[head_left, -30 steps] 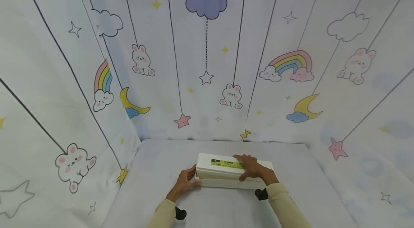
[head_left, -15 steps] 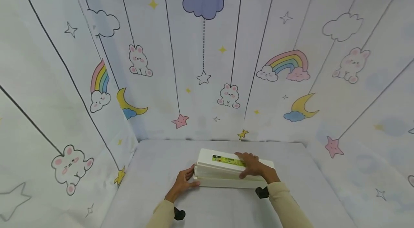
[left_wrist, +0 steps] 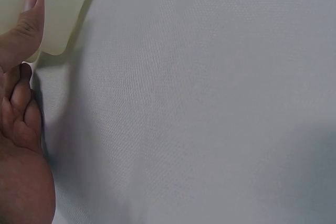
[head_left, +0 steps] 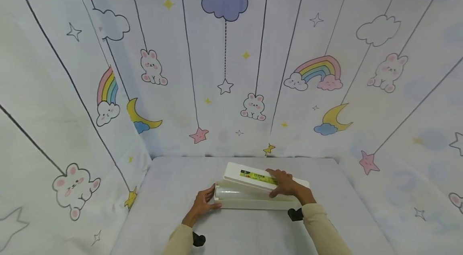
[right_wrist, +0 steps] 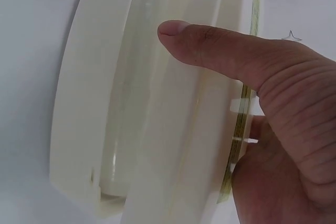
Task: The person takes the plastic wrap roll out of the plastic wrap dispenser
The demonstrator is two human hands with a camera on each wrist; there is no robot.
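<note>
A long white cling film dispenser (head_left: 253, 205) lies across the table in the head view. Its white lid (head_left: 234, 170), with a green and yellow label (head_left: 253, 175), is raised and tilted at the left end. Under it shows a shiny roll of cling film (head_left: 231, 193), also visible as a pale roll (right_wrist: 128, 93) in the right wrist view. My left hand (head_left: 203, 202) holds the dispenser's left end, thumb at the front. My right hand (head_left: 287, 184) grips the lid from above, its thumb (right_wrist: 210, 45) across the near side. The lid hides the roll's right part.
A white cloth covers the table (head_left: 173, 178). Behind and at both sides hang white curtains (head_left: 231, 126) printed with clouds, rabbits, stars and rainbows. A black strap piece (head_left: 296, 214) shows at the right wrist, another black piece (head_left: 199, 239) at the left.
The lid's left end has risen and shifted right, uncovering the roll of cling film. The right hand has moved slightly with it, while the left hand stays at the dispenser's end.
</note>
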